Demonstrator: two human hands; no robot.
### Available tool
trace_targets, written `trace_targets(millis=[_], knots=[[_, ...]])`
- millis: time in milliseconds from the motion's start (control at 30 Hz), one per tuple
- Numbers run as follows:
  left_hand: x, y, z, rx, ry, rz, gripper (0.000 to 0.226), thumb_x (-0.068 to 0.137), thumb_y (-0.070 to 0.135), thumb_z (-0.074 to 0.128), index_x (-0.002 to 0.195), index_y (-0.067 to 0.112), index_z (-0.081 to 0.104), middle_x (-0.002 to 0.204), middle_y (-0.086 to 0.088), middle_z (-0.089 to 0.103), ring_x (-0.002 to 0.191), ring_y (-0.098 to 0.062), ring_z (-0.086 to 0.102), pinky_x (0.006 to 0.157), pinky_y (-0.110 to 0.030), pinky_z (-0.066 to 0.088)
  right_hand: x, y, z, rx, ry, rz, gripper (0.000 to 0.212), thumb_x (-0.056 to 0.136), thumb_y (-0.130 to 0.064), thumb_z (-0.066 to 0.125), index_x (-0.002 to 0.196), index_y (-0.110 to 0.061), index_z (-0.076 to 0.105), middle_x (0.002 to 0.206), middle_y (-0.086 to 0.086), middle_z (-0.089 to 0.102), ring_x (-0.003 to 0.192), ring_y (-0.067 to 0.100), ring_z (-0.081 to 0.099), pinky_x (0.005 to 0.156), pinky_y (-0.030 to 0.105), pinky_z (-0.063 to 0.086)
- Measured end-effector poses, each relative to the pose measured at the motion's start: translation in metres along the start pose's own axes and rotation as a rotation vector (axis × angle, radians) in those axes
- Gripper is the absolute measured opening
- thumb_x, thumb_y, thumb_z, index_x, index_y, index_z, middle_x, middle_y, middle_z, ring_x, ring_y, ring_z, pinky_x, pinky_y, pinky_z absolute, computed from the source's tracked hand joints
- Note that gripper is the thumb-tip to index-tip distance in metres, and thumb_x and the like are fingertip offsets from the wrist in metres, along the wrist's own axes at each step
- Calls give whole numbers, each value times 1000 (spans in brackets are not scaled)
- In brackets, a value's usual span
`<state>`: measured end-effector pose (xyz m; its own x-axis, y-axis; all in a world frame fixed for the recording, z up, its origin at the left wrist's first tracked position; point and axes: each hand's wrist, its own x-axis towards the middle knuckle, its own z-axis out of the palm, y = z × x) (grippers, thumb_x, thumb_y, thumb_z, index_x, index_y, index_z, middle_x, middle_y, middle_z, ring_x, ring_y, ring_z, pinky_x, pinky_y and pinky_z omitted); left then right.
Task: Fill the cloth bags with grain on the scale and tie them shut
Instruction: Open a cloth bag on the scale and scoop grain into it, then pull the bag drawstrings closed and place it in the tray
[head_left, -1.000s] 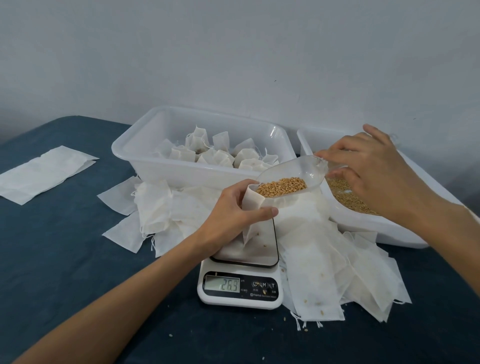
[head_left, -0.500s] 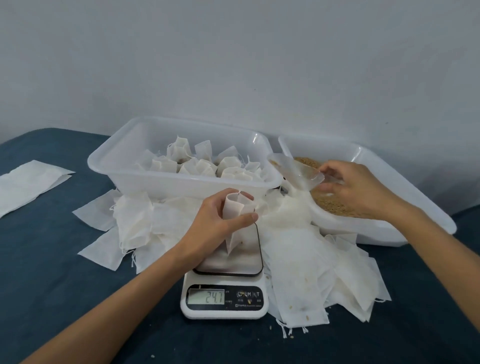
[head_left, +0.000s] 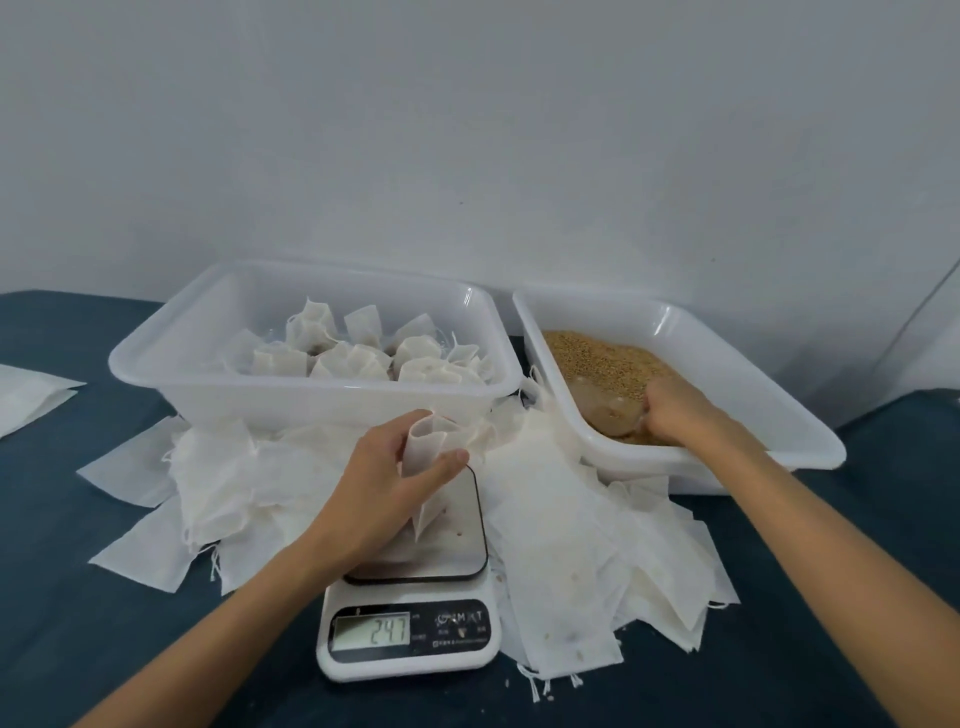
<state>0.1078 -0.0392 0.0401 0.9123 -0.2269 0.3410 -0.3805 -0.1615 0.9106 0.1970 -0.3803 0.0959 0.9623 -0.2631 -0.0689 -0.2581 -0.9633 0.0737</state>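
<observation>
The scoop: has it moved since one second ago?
Yes. The scoop, gripped by the right hand, went from over the bag on the scale rightward and down into the grain tub.

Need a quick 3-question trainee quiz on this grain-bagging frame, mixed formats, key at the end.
1. True or false: the left hand holds the open white cloth bag upright on the white digital kitchen scale.
2. Where is the right hand?
A. on the scale
B. in the white plastic tub of brown grain, on the clear plastic scoop
C. in the white plastic tub of tied bags
3. Fill in: the flat empty white cloth bags lie on the dark blue ____.

Key: 1 true; 2 B; 3 tablecloth.
</observation>
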Motion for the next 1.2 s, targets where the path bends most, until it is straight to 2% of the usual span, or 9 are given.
trace_targets(millis=[100,167,233,300,433,600,733,900,1200], knots=[[0,1,4,269,62,117,30,99,30,66,90,3,74,90,-5,66,88,-21,60,80,-33,48,-21,-20,-12,-69,271,-92,13,93,-21,67,89,-10,61,103,8,61,82,23,54,71,35,49],[1,6,3,291,108,144,28,99,25,66,86,2,76,95,1,63,93,-12,58,81,-20,43,-52,-46,-18,184,522,-297,12,95,-28,65,101,-16,64,103,1,61,90,22,58,75,36,49],[4,14,-1,267,175,139,24,98,21,69,83,3,77,91,8,58,87,-8,57,74,-14,39,-90,-77,-16,462,649,-504,7,97,-28,62,94,-23,65,86,-10,63,76,11,59,65,31,47],[13,23,-9,252,215,139,25,98,22,70,86,0,77,82,12,54,76,-9,55,66,-21,40,-118,-104,-7,604,603,-621,10,98,-29,61,90,-25,65,72,-14,62,63,5,56,58,28,47],[59,37,-34,212,280,64,30,100,23,69,91,-5,73,83,-18,67,78,-40,63,73,-49,51,-124,-127,25,727,436,-620,13,100,-36,59,95,-26,68,66,-14,63,60,8,59,62,37,52],[152,42,-48,279,377,20,21,99,16,67,81,8,74,70,-7,73,45,-4,59,51,-20,46,-112,-124,50,782,370,-598,14,100,-40,56,93,-31,65,58,-18,55,63,7,58,59,31,49],[216,12,-24,600,260,-47,19,92,-5,58,75,-4,65,81,-27,64,66,-34,63,65,-40,53,-108,-121,55,784,383,-600,13,101,-37,55,91,-32,62,56,-17,55,60,8,57,56,26,45],[237,-37,9,858,-12,-183,31,95,-10,52,115,-4,74,123,-20,72,119,-38,64,97,-35,49,-104,-116,56,801,362,-575,15,101,-37,54,94,-29,65,62,-11,63,61,11,58,61,34,50],[222,-28,5,874,-139,-156,29,92,-7,58,113,-1,76,118,-17,74,113,-34,67,97,-33,50,-99,-111,51,947,373,-538,13,98,-34,60,89,-28,67,55,-11,61,55,7,58,61,34,52]])
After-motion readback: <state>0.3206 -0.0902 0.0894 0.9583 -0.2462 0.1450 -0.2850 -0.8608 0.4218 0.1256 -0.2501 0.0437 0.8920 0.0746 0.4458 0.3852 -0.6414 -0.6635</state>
